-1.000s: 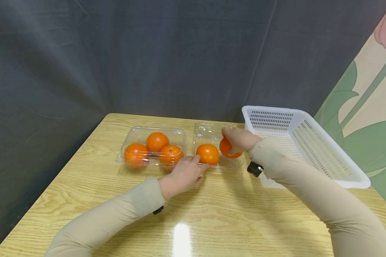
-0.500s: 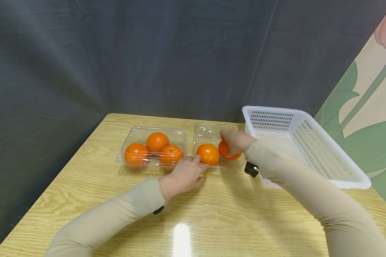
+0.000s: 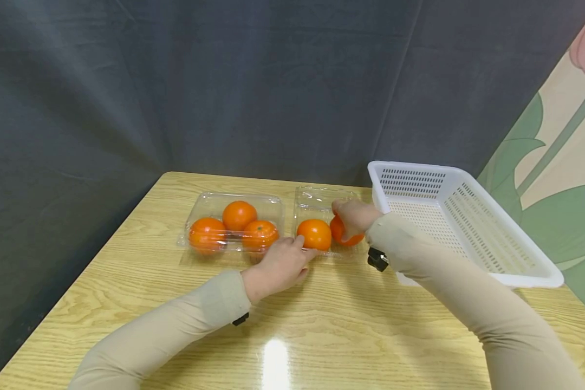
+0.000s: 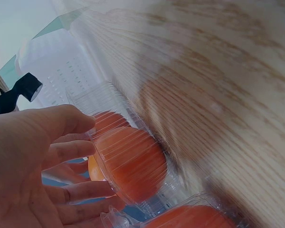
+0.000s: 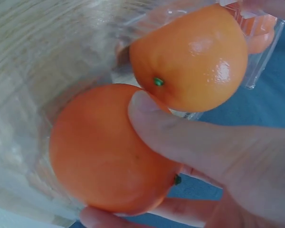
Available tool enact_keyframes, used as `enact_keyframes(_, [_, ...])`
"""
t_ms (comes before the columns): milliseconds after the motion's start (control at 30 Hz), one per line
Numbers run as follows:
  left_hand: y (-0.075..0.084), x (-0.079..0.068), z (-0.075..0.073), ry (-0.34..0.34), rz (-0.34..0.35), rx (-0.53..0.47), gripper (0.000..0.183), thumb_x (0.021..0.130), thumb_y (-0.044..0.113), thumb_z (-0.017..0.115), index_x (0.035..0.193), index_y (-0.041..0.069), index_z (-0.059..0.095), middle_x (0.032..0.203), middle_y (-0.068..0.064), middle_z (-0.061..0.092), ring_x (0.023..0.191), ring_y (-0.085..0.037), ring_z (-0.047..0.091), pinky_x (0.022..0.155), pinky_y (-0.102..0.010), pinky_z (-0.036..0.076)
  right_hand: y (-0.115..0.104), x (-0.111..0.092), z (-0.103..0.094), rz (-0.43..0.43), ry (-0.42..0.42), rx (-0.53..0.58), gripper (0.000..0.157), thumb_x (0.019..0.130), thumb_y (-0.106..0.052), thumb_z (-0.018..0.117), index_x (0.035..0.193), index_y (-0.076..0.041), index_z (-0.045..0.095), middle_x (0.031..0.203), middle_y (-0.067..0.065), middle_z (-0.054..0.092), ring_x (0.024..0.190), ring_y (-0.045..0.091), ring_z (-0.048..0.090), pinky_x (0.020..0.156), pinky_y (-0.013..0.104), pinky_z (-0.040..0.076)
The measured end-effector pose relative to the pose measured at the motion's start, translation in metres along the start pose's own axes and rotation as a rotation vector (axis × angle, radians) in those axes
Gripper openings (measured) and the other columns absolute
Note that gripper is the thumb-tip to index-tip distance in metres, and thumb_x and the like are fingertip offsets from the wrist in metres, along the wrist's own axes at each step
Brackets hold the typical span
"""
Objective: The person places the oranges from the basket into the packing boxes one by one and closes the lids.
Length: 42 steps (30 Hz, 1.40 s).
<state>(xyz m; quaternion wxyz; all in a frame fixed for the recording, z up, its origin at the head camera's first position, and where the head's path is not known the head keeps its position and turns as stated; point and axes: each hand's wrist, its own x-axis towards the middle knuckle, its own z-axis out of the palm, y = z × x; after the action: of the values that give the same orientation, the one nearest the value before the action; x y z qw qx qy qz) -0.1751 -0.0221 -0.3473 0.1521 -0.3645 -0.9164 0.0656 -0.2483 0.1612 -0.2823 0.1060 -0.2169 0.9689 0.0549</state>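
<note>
My right hand (image 3: pixel 352 216) grips an orange (image 5: pixel 109 152), thumb across its upper side and fingers beneath. This fruit is low in the right part of an opened clear plastic clamshell box (image 3: pixel 317 197). Beside it in the same box sits a second orange (image 3: pixel 314 234), its green stem end showing in the right wrist view. At the box's near left edge, my left hand (image 3: pixel 281 265) touches the wall, fingers extended and thumb tip right at the rim in the left wrist view. Left of that hand is another clear box (image 3: pixel 193 214) with three oranges (image 3: pixel 239 215) inside.
A white perforated plastic basket (image 3: pixel 536 278) stands at the right, close beside my right forearm. All of it rests on a wood-grain table (image 3: pixel 331 336). A dark curtain (image 3: pixel 273 86) hangs along the table's back edge.
My right hand has moved slightly left and down with its orange, bringing it up beside the second orange. My left hand has stayed in place.
</note>
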Motion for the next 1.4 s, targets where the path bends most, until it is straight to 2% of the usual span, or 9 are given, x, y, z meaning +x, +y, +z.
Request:
enact_keyframes(200, [0.000,0.000,0.000,0.006,0.000,0.004,0.040,0.082,0.035,0.069,0.121,0.028,0.061,0.091,-0.004,0.059,0.072,-0.016,0.059,0.065,-0.026,0.051,0.001,0.002,0.004,-0.005,0.007,0.022,0.048,0.069,-0.014,0.078,0.107,-0.001,0.052,0.091,0.014,0.063,0.083,0.030,0.060,0.079,0.040,0.052])
enact_keyframes(567, [-0.001,0.001,-0.001,-0.004,0.002,0.009,0.040,0.083,0.036,0.068,0.122,0.027,0.060,0.090,-0.004,0.059,0.071,-0.016,0.059,0.066,-0.026,0.050,0.000,0.005,0.008,0.034,-0.014,0.002,0.053,0.070,-0.019,0.080,0.111,-0.004,0.051,0.101,0.018,0.064,0.093,0.034,0.061,0.080,0.044,0.053])
enact_keyframes(1033, [0.000,0.002,-0.002,-0.033,-0.009,-0.012,0.041,0.084,0.035,0.067,0.124,0.028,0.059,0.093,-0.005,0.059,0.074,-0.016,0.057,0.066,-0.026,0.050,0.000,0.005,0.009,0.039,-0.002,-0.001,0.053,0.069,-0.019,0.080,0.111,-0.004,0.051,0.100,0.017,0.065,0.091,0.034,0.061,0.078,0.044,0.053])
enact_keyframes(1267, [-0.003,0.002,-0.007,-0.077,0.007,-0.044,0.042,0.085,0.035,0.065,0.126,0.026,0.058,0.100,-0.008,0.061,0.083,-0.019,0.061,0.076,-0.031,0.052,0.001,0.003,0.008,0.041,-0.010,0.001,0.054,0.070,-0.019,0.080,0.112,-0.004,0.051,0.101,0.018,0.065,0.092,0.035,0.062,0.077,0.044,0.053])
enact_keyframes(1400, [-0.006,0.002,-0.009,-0.090,0.028,-0.082,0.041,0.085,0.035,0.065,0.124,0.023,0.059,0.100,-0.009,0.061,0.084,-0.021,0.063,0.079,-0.033,0.052,0.003,0.001,0.004,0.035,-0.012,0.052,0.058,0.071,-0.019,0.080,0.117,-0.002,0.050,0.104,0.020,0.065,0.094,0.034,0.062,0.082,0.043,0.052])
